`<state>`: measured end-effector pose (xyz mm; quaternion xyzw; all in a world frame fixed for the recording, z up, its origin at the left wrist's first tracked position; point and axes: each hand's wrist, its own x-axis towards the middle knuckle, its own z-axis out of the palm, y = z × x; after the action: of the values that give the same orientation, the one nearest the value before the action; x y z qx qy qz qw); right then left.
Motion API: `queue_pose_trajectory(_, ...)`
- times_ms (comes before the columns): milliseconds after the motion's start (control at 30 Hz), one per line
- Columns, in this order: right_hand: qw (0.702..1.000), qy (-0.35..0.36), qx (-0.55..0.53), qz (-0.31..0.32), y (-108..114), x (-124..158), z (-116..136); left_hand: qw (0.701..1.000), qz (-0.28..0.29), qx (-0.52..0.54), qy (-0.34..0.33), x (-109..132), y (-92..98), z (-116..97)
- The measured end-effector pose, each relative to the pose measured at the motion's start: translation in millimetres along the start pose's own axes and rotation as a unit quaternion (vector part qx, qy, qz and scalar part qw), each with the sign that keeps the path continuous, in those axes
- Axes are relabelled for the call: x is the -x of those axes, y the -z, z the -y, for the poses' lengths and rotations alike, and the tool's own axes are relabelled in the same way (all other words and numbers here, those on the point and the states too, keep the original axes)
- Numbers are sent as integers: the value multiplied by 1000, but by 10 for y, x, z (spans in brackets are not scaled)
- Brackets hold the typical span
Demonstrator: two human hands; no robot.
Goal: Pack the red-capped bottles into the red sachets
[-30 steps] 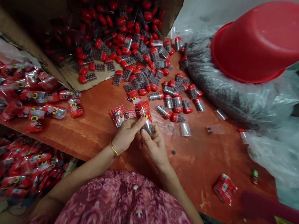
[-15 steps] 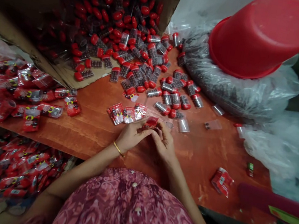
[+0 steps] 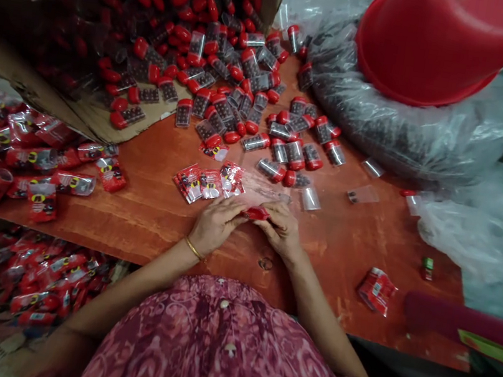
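Note:
Between my two hands is a small red printed plastic sleeve (image 3: pixel 256 213), its opening facing up. My left hand (image 3: pixel 215 224) grips its left end with thumb and fingers, and my right hand (image 3: pixel 283 231) pinches the right end. Just beyond the left fingers lie several flat red printed sleeves (image 3: pixel 211 184). Farther back, many clear tubes with red caps (image 3: pixel 295 153), filled with dark balls, are scattered on the table. A clear tube without a cap (image 3: pixel 311 199) rests beyond my right hand.
At the back left a cardboard box (image 3: pixel 146 132) spills capped tubes. Wrapped tubes (image 3: pixel 41 201) pile up on the left, with more wrapped tubes (image 3: pixel 43 283) below the table. A red bucket (image 3: pixel 422 56) stands upside down on a plastic bag of dark balls (image 3: pixel 383 132).
Both hands have drawn slightly apart, and the red sleeve now spans between them with its mouth showing. The camera view has shifted a little.

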<state>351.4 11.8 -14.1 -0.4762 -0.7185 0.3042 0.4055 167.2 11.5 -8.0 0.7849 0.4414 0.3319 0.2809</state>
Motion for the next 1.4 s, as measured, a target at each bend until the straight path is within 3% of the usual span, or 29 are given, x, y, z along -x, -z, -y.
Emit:
queue_pose_trajectory(333,988,33,147,35,-12,30,-92,990,63,-125,26,40,-56,9)
queue_pose_trajectory(567,982,58,175,28,15,41,22,993,-13,-117,-2,32,3,-120)
queue_pose_trajectory(633,974,39,222,-3,143,27,38,994,-43,-95,-13,93,196,-108)
queue_pose_trajectory(733,925,-87,354,-106,398,-2,-49,985,-122,-114,52,334,710,8)
queue_pose_trajectory(800,882,-180,417,-124,510,-18,-154,959,-183,-182,113,570,1115,125)
queue_pose_trajectory(867,865,-215,442,-95,521,-27,-236,913,-249,-287,146,791,1471,230)
queue_pose_trajectory(933,864,-208,452,-76,453,-37,-269,882,-216,-359,213,922,1715,290)
queue_pose_trajectory(1000,858,-206,463,-86,381,-53,-270,852,-191,-403,275,929,1825,303)
queue_pose_trajectory(1100,831,-250,483,-116,401,-64,-290,815,-278,-433,267,746,1757,275)
queue_pose_trajectory(1167,807,-288,496,-142,498,-35,-321,837,-318,-400,196,551,1582,254)
queue_pose_trajectory(1233,785,-308,508,-174,593,22,-334,897,-270,-324,132,330,1339,243)
queue_pose_trajectory(1300,784,-296,512,-187,626,81,-308,937,-168,-282,116,106,1083,246)
queue_pose_trajectory(1400,831,-234,484,-143,530,133,-210,956,-32,-276,96,-171,792,273)
